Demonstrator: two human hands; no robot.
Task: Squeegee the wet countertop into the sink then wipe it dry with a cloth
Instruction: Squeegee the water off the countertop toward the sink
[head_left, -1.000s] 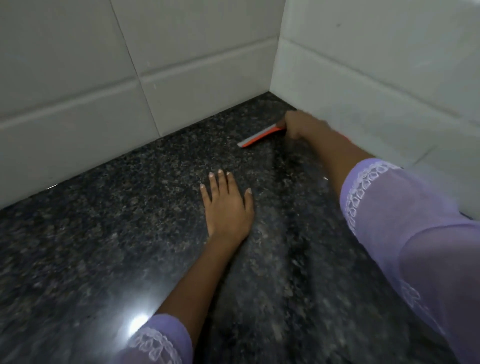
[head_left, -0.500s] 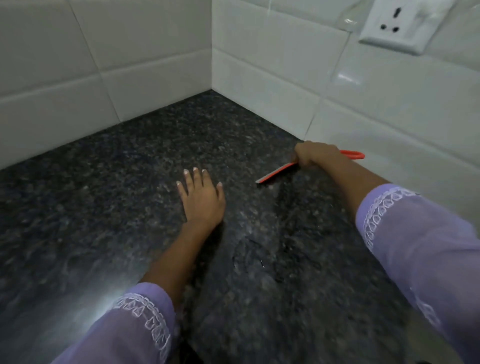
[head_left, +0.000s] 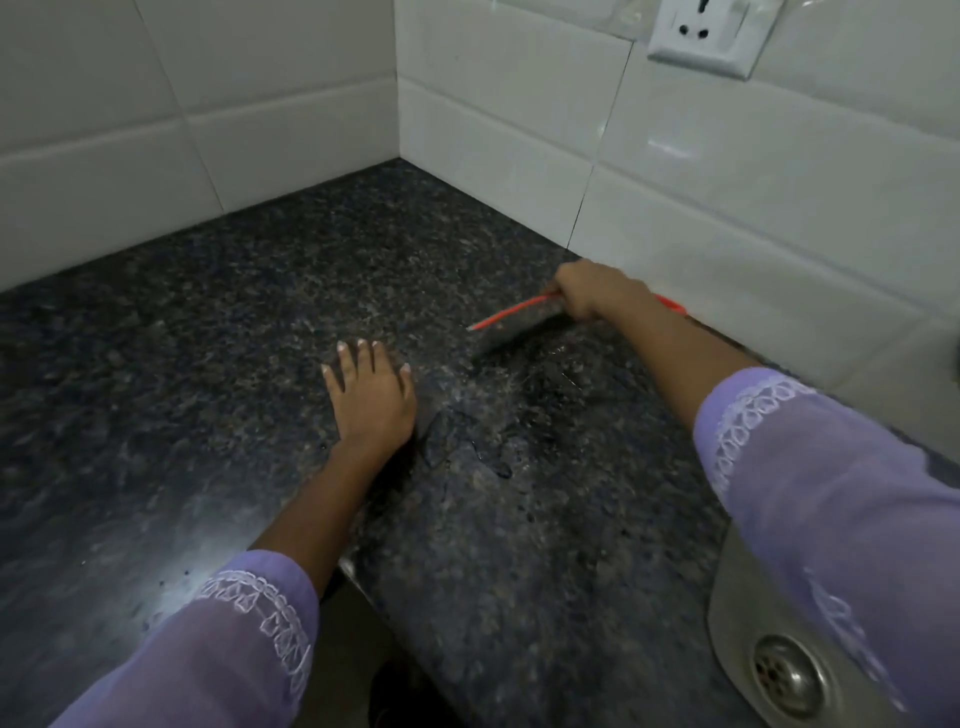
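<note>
The dark speckled granite countertop (head_left: 218, 364) fills the corner between two white tiled walls. My right hand (head_left: 592, 291) is closed around an orange squeegee (head_left: 506, 315), whose blade rests on the stone near the right wall. The handle's end sticks out behind my wrist. A pool of water (head_left: 519, 410) with droplets lies just in front of the blade. My left hand (head_left: 371, 397) is pressed flat on the counter, fingers spread, to the left of the water. The steel sink (head_left: 748, 613) with its drain (head_left: 787, 675) shows at the bottom right. No cloth is in view.
A white wall socket (head_left: 701, 36) sits on the right wall above the counter. The counter's front edge (head_left: 384, 608) runs diagonally near my left sleeve, with the floor below it. A bright light reflection lies on the stone at lower left.
The right hand has dragged the squeegee away from the corner along the right wall, toward the sink. Water now collects in front of the blade. The view has swung right, revealing socket and sink.
</note>
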